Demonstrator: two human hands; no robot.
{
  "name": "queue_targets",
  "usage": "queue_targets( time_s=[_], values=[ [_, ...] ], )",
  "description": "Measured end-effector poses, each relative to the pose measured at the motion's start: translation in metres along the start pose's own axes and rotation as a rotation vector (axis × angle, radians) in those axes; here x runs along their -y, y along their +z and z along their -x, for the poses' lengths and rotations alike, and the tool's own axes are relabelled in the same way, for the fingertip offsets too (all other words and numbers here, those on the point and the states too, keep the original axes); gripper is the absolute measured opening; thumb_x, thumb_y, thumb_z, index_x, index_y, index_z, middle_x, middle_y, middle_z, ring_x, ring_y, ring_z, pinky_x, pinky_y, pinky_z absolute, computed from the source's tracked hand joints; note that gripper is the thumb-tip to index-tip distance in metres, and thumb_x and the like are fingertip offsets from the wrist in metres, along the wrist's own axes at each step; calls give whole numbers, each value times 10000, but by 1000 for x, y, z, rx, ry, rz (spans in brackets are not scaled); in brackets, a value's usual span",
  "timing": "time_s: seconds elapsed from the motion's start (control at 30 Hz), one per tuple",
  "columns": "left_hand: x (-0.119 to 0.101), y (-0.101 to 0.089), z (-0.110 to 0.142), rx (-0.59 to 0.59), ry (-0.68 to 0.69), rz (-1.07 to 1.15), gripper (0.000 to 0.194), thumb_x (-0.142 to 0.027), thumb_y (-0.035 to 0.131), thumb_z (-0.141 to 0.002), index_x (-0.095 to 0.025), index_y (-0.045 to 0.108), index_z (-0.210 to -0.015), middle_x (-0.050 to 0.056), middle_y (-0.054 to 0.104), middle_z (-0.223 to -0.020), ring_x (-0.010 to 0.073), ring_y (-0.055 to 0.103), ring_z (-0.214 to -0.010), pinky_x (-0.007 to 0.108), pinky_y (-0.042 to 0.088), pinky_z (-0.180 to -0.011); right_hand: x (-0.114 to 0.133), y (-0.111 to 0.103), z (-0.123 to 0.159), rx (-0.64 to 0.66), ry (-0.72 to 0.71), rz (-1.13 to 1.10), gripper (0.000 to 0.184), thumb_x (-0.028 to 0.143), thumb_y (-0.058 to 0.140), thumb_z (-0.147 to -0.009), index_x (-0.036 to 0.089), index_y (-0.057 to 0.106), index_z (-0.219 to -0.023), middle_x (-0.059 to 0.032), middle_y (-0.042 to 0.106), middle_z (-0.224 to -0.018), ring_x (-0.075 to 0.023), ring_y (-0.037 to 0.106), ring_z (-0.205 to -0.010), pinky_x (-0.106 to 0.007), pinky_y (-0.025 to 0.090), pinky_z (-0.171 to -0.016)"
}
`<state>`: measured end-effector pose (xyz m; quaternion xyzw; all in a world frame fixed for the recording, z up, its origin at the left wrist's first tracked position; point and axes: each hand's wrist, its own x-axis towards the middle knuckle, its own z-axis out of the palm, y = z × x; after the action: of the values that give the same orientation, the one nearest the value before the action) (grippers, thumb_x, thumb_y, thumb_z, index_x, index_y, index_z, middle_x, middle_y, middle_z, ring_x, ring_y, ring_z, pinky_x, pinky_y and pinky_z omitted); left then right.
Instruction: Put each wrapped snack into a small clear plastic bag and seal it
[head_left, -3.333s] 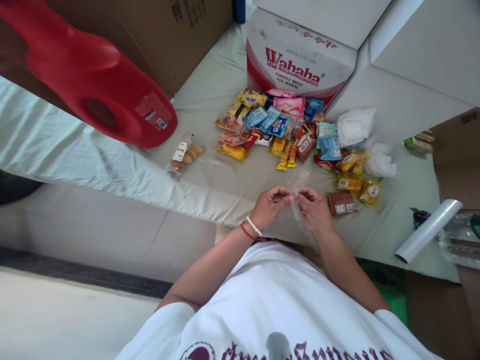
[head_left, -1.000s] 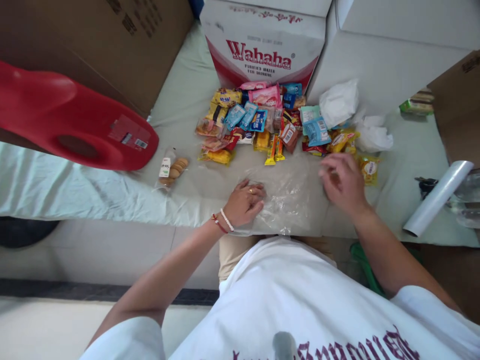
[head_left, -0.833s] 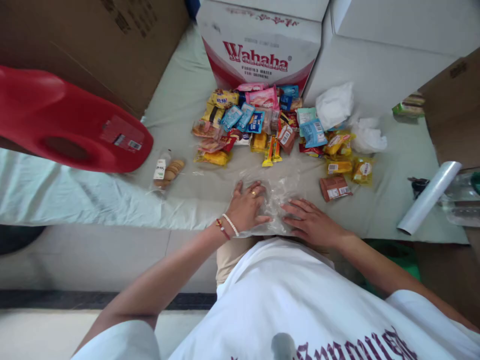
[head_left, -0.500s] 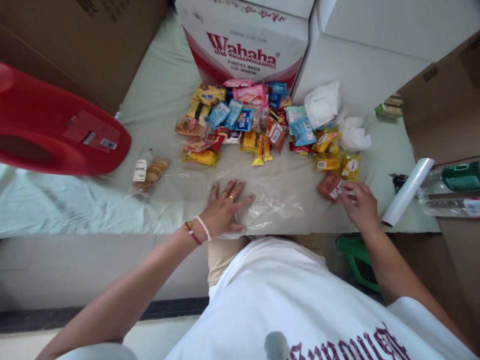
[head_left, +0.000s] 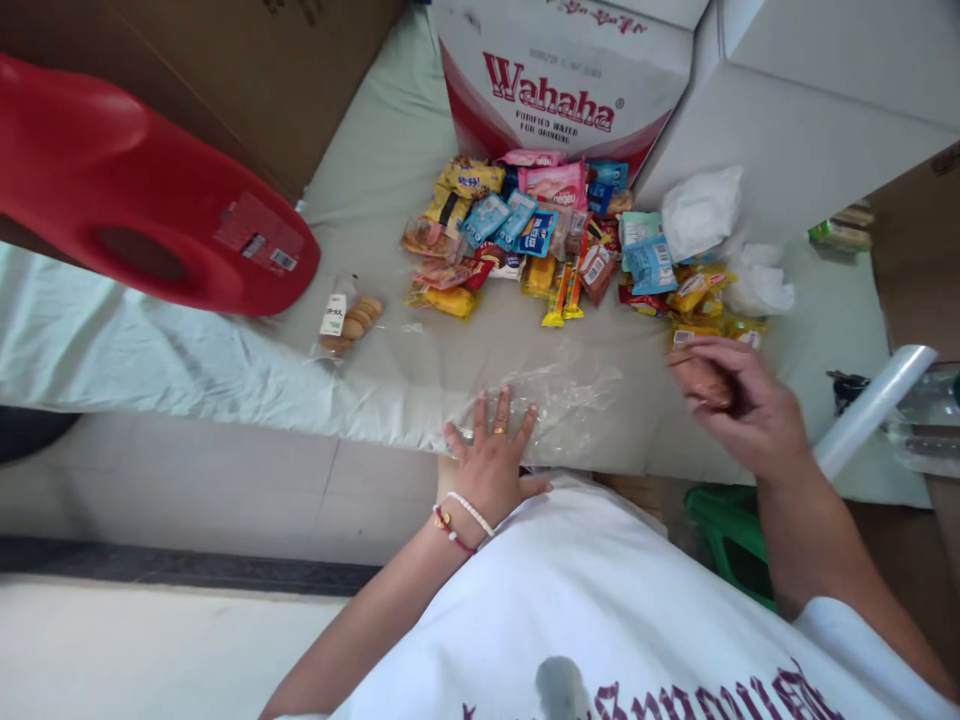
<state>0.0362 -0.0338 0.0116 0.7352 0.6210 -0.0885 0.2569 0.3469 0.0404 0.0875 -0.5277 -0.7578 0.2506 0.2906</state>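
Note:
My left hand [head_left: 491,455] lies palm down with fingers spread, at the near edge of the cloth-covered surface, on a sheet of clear plastic film [head_left: 574,390]. In my right hand [head_left: 769,415] is a small brown snack packet [head_left: 701,382], gripped between thumb and fingers and lifted above the cloth; its lower side is partly hidden. Just behind that hand are yellow-wrapped snacks [head_left: 697,290]. A pile of colourful snack packets [head_left: 517,225] spreads in front of the carton. Off to the left sits a clear pack of round biscuits [head_left: 356,320].
A large red plastic jug [head_left: 255,235] lies at the left. Behind the snacks stands a Wahaha water carton [head_left: 562,105]. Crumpled white plastic [head_left: 701,210] rests at the pile's right. Further right are a film roll [head_left: 874,410] and clear bottles [head_left: 930,405]; a green stool [head_left: 731,530] is below.
My right hand has picked the brown snack packet up off the cloth. My left hand has drawn back toward my body, still spread on the film. The view has shifted left.

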Motion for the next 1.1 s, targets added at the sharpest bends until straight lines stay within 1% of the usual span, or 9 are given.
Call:
queue_targets(
  time_s=[0.1,0.23,0.4,0.53,0.63,0.77,0.9,1.0,1.1],
  values=[
    [1,-6,3,-2,27,37,1119,-695,810,-698,-394,267,-1628,123,14,-1759,529,38,-1583,903,192,-1074,28,56,-35,391,-436,-76,426,270,674,-898,314,678,-1322,-69,614,-1446,-312,460,-1449,-575,341,-1223],
    [24,-15,9,-36,97,115,1015,-673,751,-780,-247,348,-1609,200,144,-1737,477,166,-1581,762,342,-1138,11,124,-56,562,-567,54,473,44,633,-855,310,750,-1228,-71,521,-1550,-329,336,-1521,-611,302,-1204],
    [57,-34,-5,-70,104,110,465,-404,347,-1066,-269,562,-1456,114,413,-1654,278,586,-1370,452,520,-1103,-4,133,-38,556,-477,78,428,193,675,-908,215,676,-1335,-163,402,-1619,-321,471,-1393,-525,402,-1129],
    [57,-46,-25,23,87,-76,556,-221,366,-1029,-377,424,-1560,65,249,-1733,254,725,-1146,396,615,-919,16,135,-37,574,-442,227,692,253,667,-925,206,427,-1572,-164,342,-1666,-343,449,-1403,-517,412,-1094],
    [51,-50,-34,65,80,-199,638,-140,368,-991,-372,380,-1585,89,165,-1752,257,752,-1062,407,629,-869,31,143,-50,681,-504,316,716,188,613,-933,224,369,-1606,-140,379,-1653,-323,465,-1398,-471,419,-1054],
    [52,-51,-34,47,24,-253,643,-237,358,-1023,-373,243,-1641,176,130,-1743,307,772,-971,468,637,-795,30,134,-64,693,-439,414,509,232,602,-950,183,563,-1455,-154,629,-1390,-309,572,-1232,-439,411,-1000],
    [51,-45,-28,47,-76,-242,769,-506,463,-1011,-230,171,-1667,329,41,-1703,393,760,-1013,506,616,-829,-7,93,-58,624,-305,514,469,298,668,-909,197,647,-1367,-155,669,-1307,-330,564,-1156,-440,396,-957],
    [42,-39,-20,74,-151,-179,904,-599,518,-969,-175,131,-1668,424,20,-1655,408,765,-989,506,606,-839,-34,52,-52,520,-170,593,450,347,686,-891,192,694,-1313,-153,706,-1158,-338,559,-1051,-446,408,-903],
    [32,-34,-16,77,-205,-150,917,-621,499,-971,-182,101,-1670,453,105,-1632,384,781,-924,481,612,-806,-26,26,-48,306,-73,521,479,508,669,-909,191,715,-1265,-134,681,-1004,-326,558,-962,-452,429,-874]
  ],
)
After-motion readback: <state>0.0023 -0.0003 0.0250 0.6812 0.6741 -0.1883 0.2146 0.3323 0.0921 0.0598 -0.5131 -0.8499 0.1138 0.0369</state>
